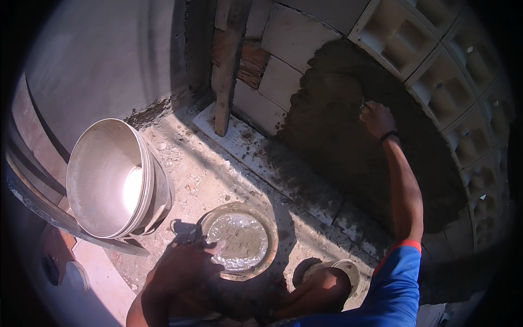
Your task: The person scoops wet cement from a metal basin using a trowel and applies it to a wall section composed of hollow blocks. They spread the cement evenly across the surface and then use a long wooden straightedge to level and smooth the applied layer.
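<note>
Block wall [297, 38] partly coated, with grey mix to hand.
The wall's pale blocks look bare around 12 o'clock, while a dark wet coat [338, 139] covers much of the face from 1 to 4 o'clock; judging by this, most of this stretch is covered, with the ragged left edge and those bare blocks left. An empty white bucket [103, 180] tips its mouth up at 9 o'clock. Near 6 o'clock, a round basin [273, 234] holds wet mix [237, 240]. The left hand [188, 267] is at 7, fingers spread by its rim (I cannot tell whether they grip anything). At 2 o'clock, a trowel [344, 87], seemingly flat against the coat, is clamped in the right hand [377, 119].
</note>
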Available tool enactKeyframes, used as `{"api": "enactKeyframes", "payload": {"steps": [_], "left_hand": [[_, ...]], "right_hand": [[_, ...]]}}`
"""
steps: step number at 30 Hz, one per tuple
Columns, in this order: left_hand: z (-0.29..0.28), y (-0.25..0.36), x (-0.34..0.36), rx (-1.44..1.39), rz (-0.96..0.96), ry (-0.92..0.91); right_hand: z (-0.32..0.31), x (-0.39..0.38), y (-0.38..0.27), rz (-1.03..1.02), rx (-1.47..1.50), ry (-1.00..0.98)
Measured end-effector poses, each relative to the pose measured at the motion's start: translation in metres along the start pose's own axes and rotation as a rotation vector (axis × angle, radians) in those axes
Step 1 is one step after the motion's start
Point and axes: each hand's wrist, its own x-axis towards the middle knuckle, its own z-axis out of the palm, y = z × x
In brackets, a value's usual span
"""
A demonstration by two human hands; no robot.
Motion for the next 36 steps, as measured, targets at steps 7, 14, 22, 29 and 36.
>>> {"api": "enactKeyframes", "payload": {"steps": [7, 14, 22, 29, 36], "left_hand": [[0.017, -0.010, 0.011, 0.093, 0.312, 0.251], [0.021, -0.017, 0.000, 0.200, 0.472, 0.372], [0.007, -0.007, -0.007, -0.031, 0.169, 0.232], [0.005, 0.007, -0.014, 0.041, 0.249, 0.266], [0.005, 0.001, -0.024, 0.081, -0.109, 0.265]], "right_hand": [[-0.079, 0.031, 0.013, -0.027, 0.136, 0.135], [-0.114, 0.024, 0.049, 0.130, 0.537, -0.015], [-0.091, -0.049, 0.044, 0.003, 0.335, 0.195], [-0.034, -0.089, -0.045, -0.121, 0.231, -0.200], [0.019, -0.211, -0.119, -0.670, -0.061, -0.842]]}}
